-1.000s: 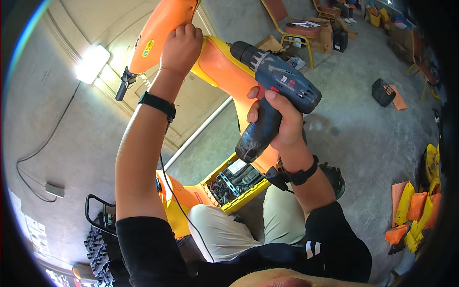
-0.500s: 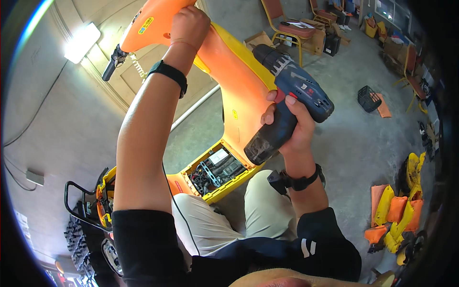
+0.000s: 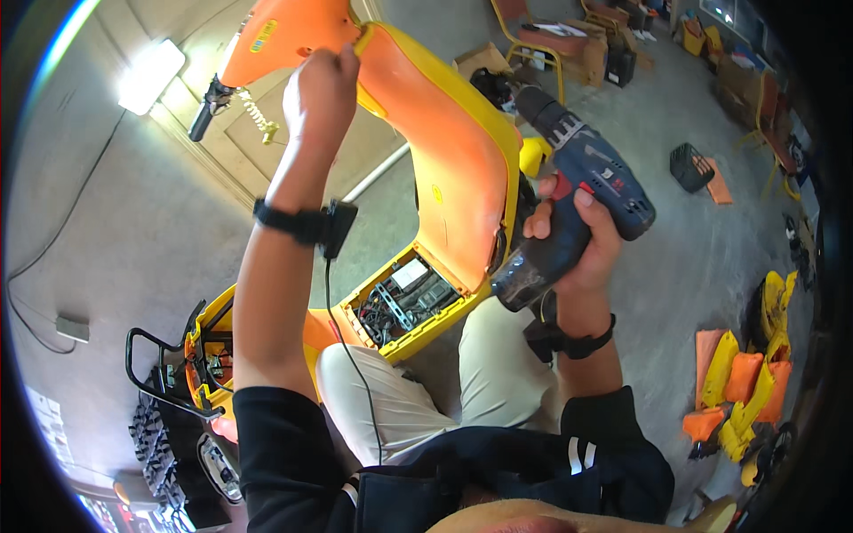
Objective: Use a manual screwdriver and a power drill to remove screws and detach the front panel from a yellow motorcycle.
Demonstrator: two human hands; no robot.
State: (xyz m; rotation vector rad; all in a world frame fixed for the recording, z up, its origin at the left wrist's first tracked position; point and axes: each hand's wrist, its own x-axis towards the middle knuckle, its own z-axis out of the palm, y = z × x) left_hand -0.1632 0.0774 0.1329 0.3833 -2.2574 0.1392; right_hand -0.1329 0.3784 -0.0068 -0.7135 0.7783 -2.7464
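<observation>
My right hand (image 3: 593, 249) is wrapped round the handle of a dark blue cordless drill (image 3: 611, 173), a finger by its red trigger. The drill is raised, chuck toward the upper left. My left hand (image 3: 322, 93) is closed in front of the upper part of an orange and yellow electric scooter (image 3: 449, 142), fingertips by the yellow edge of its front panel. What those fingers hold, if anything, is hidden. Lower down, an open floor compartment (image 3: 413, 348) shows wires and dark boxes. The scooter's handlebar grip (image 3: 206, 111) sticks out at the upper left.
Loose orange and yellow panels (image 3: 742, 386) lie on the floor at the right. Beyond them are a black basket (image 3: 691, 169) and chairs (image 3: 546, 40) with boxes. A black rear rack (image 3: 147, 364) juts out at the left. A cable (image 3: 351, 355) hangs from my left wrist.
My left hand has come down and left along the panel, its wrist turning. My right hand has moved the drill to the right and slightly down, away from the scooter.
</observation>
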